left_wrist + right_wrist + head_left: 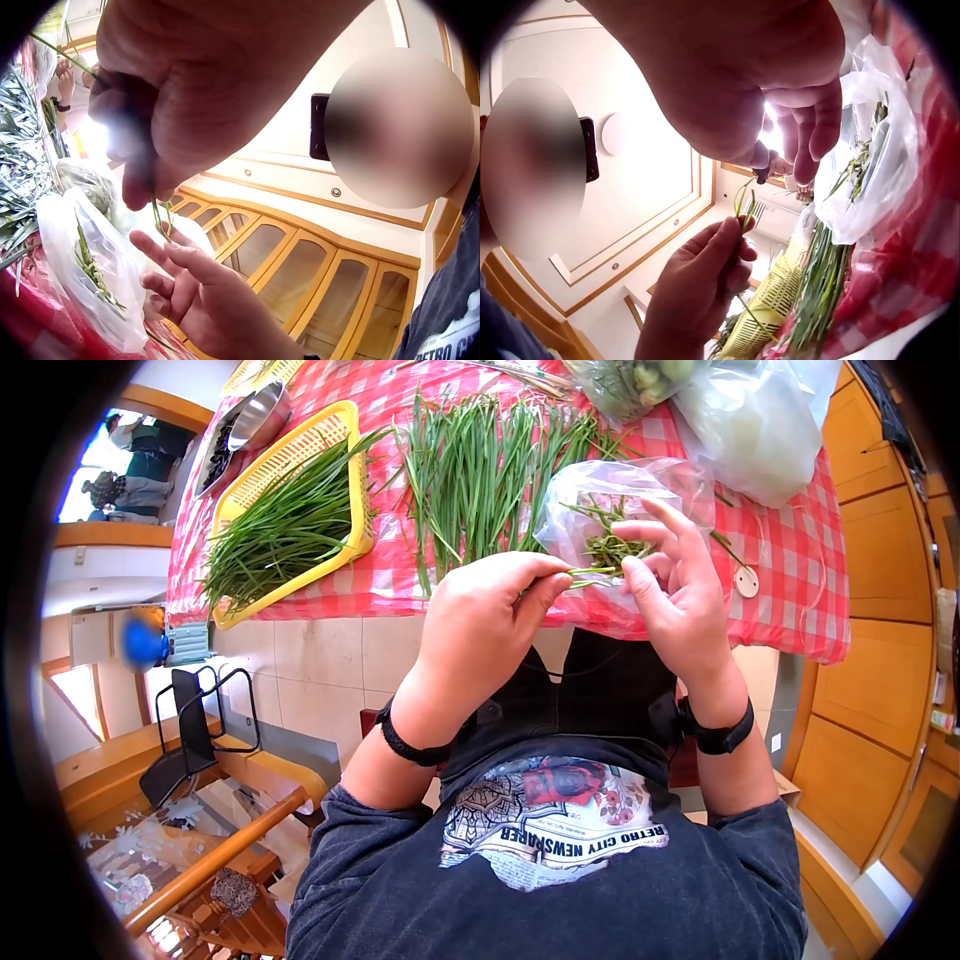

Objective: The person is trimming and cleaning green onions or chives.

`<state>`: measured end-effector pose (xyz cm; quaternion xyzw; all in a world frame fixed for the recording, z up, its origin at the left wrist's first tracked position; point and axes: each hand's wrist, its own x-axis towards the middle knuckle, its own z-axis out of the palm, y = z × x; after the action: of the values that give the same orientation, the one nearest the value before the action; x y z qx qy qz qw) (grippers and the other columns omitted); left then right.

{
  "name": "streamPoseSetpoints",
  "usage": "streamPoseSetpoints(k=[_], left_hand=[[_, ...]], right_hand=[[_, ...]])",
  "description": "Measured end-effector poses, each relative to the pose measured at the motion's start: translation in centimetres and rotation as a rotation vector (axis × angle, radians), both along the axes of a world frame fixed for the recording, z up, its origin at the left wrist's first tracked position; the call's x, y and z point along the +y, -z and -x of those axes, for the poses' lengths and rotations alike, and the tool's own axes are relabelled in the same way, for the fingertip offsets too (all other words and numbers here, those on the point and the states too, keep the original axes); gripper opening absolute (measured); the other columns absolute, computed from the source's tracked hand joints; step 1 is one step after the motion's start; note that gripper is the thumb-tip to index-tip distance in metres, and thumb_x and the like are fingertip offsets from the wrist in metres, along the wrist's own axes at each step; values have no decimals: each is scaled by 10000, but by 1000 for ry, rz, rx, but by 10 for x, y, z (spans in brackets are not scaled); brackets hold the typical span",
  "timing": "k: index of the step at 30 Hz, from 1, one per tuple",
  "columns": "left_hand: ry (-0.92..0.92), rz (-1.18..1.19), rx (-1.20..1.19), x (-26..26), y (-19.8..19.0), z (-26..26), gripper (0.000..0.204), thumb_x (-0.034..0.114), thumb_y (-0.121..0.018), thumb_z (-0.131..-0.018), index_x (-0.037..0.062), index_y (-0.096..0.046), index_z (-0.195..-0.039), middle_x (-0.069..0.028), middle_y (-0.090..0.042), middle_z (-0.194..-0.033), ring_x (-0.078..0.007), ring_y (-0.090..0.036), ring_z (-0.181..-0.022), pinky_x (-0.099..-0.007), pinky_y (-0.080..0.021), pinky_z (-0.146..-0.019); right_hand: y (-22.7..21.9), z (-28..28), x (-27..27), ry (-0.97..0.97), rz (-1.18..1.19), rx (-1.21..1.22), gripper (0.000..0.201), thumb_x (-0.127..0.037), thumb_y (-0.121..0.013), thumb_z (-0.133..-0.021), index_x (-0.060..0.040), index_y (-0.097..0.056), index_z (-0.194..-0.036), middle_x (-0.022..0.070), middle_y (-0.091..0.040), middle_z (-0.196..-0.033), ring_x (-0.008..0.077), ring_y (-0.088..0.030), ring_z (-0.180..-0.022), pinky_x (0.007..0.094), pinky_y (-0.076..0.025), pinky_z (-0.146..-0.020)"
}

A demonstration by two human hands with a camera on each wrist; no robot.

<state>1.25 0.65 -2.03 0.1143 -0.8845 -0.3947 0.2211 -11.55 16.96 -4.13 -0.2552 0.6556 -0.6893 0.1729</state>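
My left hand (485, 622) pinches a thin green stem (590, 572) between thumb and fingertips. Beside the stem's end, my right hand (685, 595) has its fingers apart and slightly bent. In the right wrist view, the left hand (697, 281) grips the stem low, and its looped top (739, 199) stands free below the right hand's fingers. The left wrist view has the stem tips at the right hand's (206, 292) fingertips; contact is unclear. Behind the hands lies a clear plastic bag (565, 510) with short green pieces (612, 548) in it.
Long green stalks (480, 480) lie on the red checked tablecloth (395, 575). More greens fill a yellow basket (353, 480) at the left, near a metal bowl (262, 418). Bulging plastic bags (750, 435) stand at the back right; a white round tag (746, 581) lies near the right edge.
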Motion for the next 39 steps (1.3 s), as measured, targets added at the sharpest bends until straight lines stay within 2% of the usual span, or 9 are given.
streamPoseSetpoints(k=[4, 6, 8, 15, 17, 20, 24, 30, 39], left_hand=[[1, -14, -51, 0, -1, 1, 118, 106, -768, -954, 18, -774, -1032, -139, -753, -850, -222, -725, -704, -319, -551, -648], [6, -23, -56, 1, -1, 1, 117, 108, -763, -958, 18, -774, -1031, -141, -752, -849, -225, -725, -707, -322, -552, -650], [18, -11, -54, 2, 0, 1, 115, 102, -761, -955, 22, -773, -1037, -143, -753, -857, -239, -729, -718, -331, -556, -658], [39, 8, -24, 5, 2, 1, 113, 93, -757, -944, 36, -770, -1040, -143, -755, -881, -277, -736, -756, -350, -568, -678], [28, -29, -52, 7, 0, 0, 132, 162, -735, -953, 42, -756, -1005, -160, -746, -920, -357, -726, -834, -426, -575, -735], [28, 22, -32, 6, 2, 0, 104, 88, -752, -945, 36, -769, -1033, -145, -752, -876, -279, -734, -750, -351, -572, -681], [27, -42, -36, 8, 2, -1, 193, 101, -760, -951, 31, -755, -1131, -144, -754, -881, -261, -739, -745, -344, -574, -673], [72, -48, -36, 6, 3, -2, 182, 83, -753, -953, 23, -754, -1125, -156, -766, -917, -271, -755, -777, -349, -585, -698], [97, -83, -81, 4, -2, -2, 108, 82, -750, -951, 18, -756, -1038, -150, -756, -882, -275, -749, -779, -355, -576, -693]], right_hand=[[8, 4, 4, -84, 50, -40, 185, -82, -702, -989, -29, -721, -1165, 43, -689, -1079, 79, -624, -826, 247, -480, -687], [4, 5, 7, -189, -138, 179, 197, -88, -731, -970, -28, -715, -1158, 33, -687, -1061, 68, -627, -880, 239, -486, -708], [0, 2, 6, -185, -164, 211, 209, -112, -755, -962, -31, -716, -1151, 23, -684, -1041, 64, -620, -854, 235, -487, -707], [18, -2, 3, -296, -64, -192, 160, -151, -752, -1005, -23, -702, -1086, -16, -695, -958, 31, -603, -803, 218, -488, -703], [19, -3, 3, -312, -30, -242, 142, -138, -733, -1020, -18, -694, -1085, -14, -700, -959, 29, -609, -819, 217, -501, -722], [16, -3, 4, -315, -71, -268, 138, -132, -725, -1025, -12, -687, -1083, -9, -704, -963, 36, -621, -832, 220, -513, -743], [17, -5, 5, -328, 8, -354, 137, -122, -693, -1044, -1, -664, -1103, 16, -700, -992, 60, -669, -877, 228, -543, -769], [11, -6, 5, -336, 30, -321, 140, -117, -713, -1030, -5, -682, -1108, -11, -666, -984, 33, -605, -825, 210, -498, -730], [3, -2, 11, -249, -118, 17, 91, -82, -752, -974, 2, -724, -993, 14, -646, -950, 61, -537, -754, 234, -443, -673]])
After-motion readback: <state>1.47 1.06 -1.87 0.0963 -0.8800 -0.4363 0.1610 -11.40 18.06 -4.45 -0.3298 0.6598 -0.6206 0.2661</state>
